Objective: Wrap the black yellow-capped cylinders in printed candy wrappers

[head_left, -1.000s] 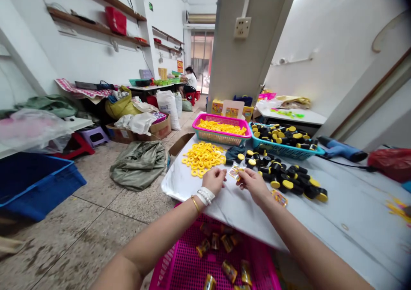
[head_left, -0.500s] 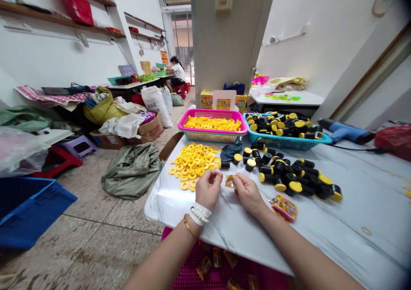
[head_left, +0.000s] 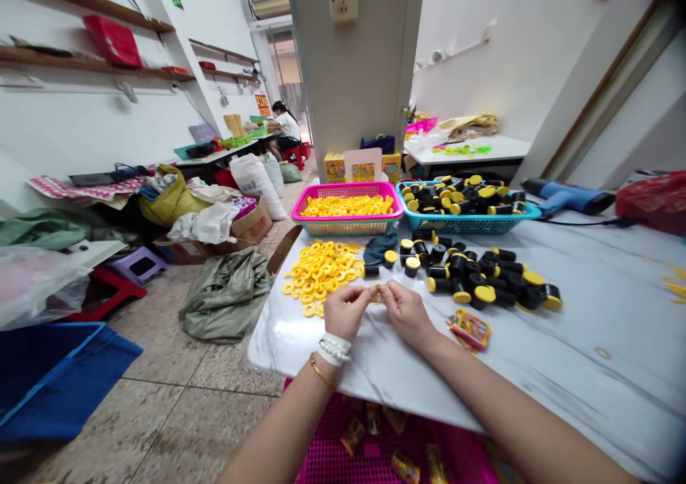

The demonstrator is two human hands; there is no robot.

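Left grip (head_left: pixel 344 314) and right grip (head_left: pixel 408 318) pinch one small printed wrapper (head_left: pixel 378 297) | it sits just below frame centre | wrapper stack (head_left: pixel 469 329) lies lower right of centre on bench (head_left: pixel 541 369)

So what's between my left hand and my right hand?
In the head view, a small colourful piece, mostly hidden, shows between the left hand and right hand.
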